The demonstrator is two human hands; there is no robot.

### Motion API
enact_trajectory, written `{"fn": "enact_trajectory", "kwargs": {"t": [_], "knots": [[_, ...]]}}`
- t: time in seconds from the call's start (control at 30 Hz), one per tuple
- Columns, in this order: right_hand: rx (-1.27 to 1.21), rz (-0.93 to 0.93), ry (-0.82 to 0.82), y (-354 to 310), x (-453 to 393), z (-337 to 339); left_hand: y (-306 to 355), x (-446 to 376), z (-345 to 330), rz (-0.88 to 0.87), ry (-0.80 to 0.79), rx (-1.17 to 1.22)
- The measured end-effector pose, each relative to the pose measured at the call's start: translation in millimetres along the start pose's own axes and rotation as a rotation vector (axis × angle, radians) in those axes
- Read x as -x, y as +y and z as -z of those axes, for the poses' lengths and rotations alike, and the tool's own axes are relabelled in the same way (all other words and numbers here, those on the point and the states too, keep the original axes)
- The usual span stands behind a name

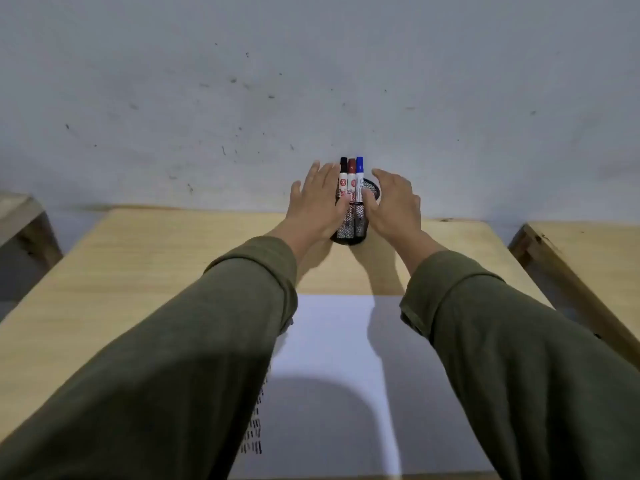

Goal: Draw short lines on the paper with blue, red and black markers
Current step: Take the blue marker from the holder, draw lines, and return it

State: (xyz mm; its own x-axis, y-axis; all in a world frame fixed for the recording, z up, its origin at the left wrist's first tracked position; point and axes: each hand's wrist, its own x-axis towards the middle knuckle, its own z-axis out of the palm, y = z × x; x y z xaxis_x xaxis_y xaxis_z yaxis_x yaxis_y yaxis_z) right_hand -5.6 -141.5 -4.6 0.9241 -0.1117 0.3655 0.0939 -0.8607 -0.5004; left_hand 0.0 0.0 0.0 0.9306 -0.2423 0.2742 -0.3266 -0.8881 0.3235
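Note:
A black mesh pen holder [349, 223] stands at the far edge of the wooden table [145, 271]. Three capped markers stand upright in it: black [343, 174], red [352, 176] and blue [359, 173]. My left hand [317, 202] is beside the holder's left side with fingers spread. My right hand [393, 206] is at its right side, fingers apart, thumb close to the blue marker. Whether either hand touches the holder is unclear. A white paper [336, 375] lies near me, with short black lines along its left edge, partly hidden by my left sleeve.
A grey, speckled wall [311, 81] rises right behind the table. Other wooden tables stand at the left [17, 213] and at the right [581, 258], with gaps between them and mine. My green sleeves cover much of the near table.

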Motion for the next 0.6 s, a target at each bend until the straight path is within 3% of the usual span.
{"fn": "enact_trajectory", "kwargs": {"t": [0.3, 0.6], "knots": [[-0.076, -0.025, -0.002, 5.3, -33.6, -9.0, -13.5, -9.2, -24.5, 0.02, -0.017, 0.165], [-0.155, -0.078, 0.011, 4.6, -44.5, -11.5, -10.1, -6.6, -21.9, 0.037, -0.011, 0.179]]}}
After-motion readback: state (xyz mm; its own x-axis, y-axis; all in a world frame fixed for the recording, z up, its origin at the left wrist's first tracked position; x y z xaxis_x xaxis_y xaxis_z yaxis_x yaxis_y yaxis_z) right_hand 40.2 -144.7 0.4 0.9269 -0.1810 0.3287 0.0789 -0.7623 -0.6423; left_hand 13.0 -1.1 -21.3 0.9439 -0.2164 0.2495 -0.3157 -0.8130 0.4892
